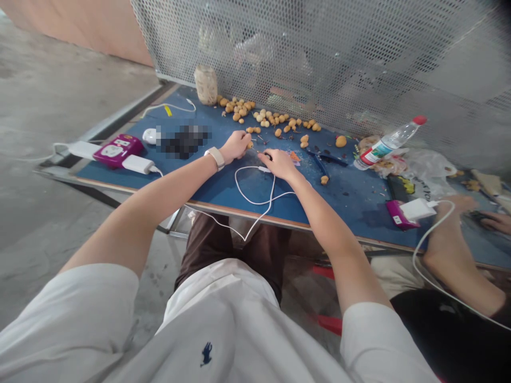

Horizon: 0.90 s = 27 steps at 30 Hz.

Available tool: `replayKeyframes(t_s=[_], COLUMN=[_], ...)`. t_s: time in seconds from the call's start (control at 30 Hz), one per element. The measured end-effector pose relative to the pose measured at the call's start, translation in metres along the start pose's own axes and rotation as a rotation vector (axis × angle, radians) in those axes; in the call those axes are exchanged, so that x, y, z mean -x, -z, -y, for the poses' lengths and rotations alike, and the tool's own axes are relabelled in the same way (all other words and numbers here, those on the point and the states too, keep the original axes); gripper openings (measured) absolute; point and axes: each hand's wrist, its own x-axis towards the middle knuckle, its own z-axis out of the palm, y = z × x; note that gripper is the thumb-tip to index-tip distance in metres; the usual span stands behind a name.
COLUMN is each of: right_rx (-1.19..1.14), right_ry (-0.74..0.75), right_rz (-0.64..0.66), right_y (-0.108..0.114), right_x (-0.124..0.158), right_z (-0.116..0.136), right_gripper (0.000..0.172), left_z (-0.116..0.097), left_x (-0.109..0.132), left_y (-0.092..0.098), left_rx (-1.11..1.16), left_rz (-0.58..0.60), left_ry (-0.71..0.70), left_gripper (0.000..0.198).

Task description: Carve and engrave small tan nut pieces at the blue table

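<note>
My left hand rests on the blue table, fingers curled shut around a small tan nut-like piece at its fingertips. A pale watch band sits on that wrist. My right hand lies just to its right, fingers bent down over a small dark object that I cannot make out. A white cable loops under my right wrist and hangs off the table's front edge. Several tan round nuts lie scattered behind both hands.
A jar stands at the back by a perforated metal screen. Blue pliers, a plastic bottle and crumpled bags lie right. A purple power strip with white chargers sits left. Another person's arm rests at right.
</note>
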Motion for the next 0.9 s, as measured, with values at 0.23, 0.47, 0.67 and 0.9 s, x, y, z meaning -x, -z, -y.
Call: replayKeyframes(t_s=[0.23,0.47,0.67,0.9], right_rx=[-0.043,-0.081,-0.179,-0.198], right_ry=[-0.006,-0.023,-0.063,-0.034], right_rz=[0.0,-0.012,-0.054,-0.061], right_y=[0.0,-0.003,-0.004,-0.003], right_x=[-0.001,-0.006,-0.01,-0.008], right_z=[-0.002,-0.009,-0.016,-0.02], right_gripper=[0.043,0.049,0.057,0.073], left_z=[-0.004,-0.001,0.006,0.004], left_x=[0.003,-0.001,-0.007,-0.006], left_y=[-0.001,-0.002,0.0,0.0], left_rx=[0.002,0.007,0.012,0.087], left_rz=[-0.015,-0.012,-0.029,-0.053], left_ry=[0.004,0.002,-0.004,0.017], left_gripper=[0.038,0.038,0.033,0.034])
